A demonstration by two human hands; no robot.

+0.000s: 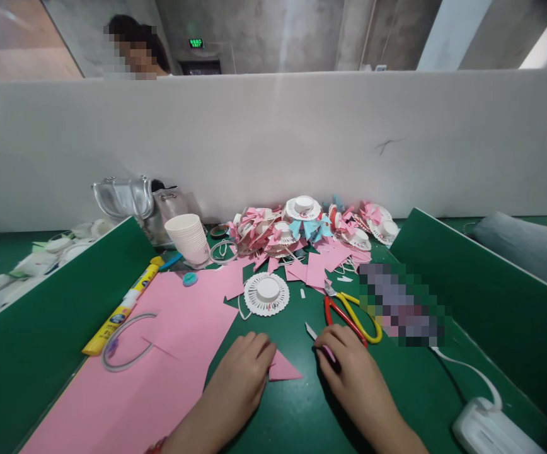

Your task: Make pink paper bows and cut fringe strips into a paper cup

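Observation:
My left hand (247,366) is closed, its fingertips on a small folded piece of pink paper (285,369) that lies on the green tabletop with a pointed corner to the right. My right hand (349,362) grips a utility knife (311,332), whose blade points up and to the left, apart from the paper. Just beyond both hands sits a small white paper hat (268,290) with a slotted, frilled brim and a cord loop at its left. Scissors (349,313) with one red and one yellow handle lie beyond my right hand.
A large pink paper sheet (160,353) covers the left side, under a yellow glue tube (125,306) and a clear ring (113,362). Stacked paper cups (187,236) and a heap of decorated hats (302,227) stand behind. Green dividers (481,271) flank both sides; a white power strip (491,429) lies front right.

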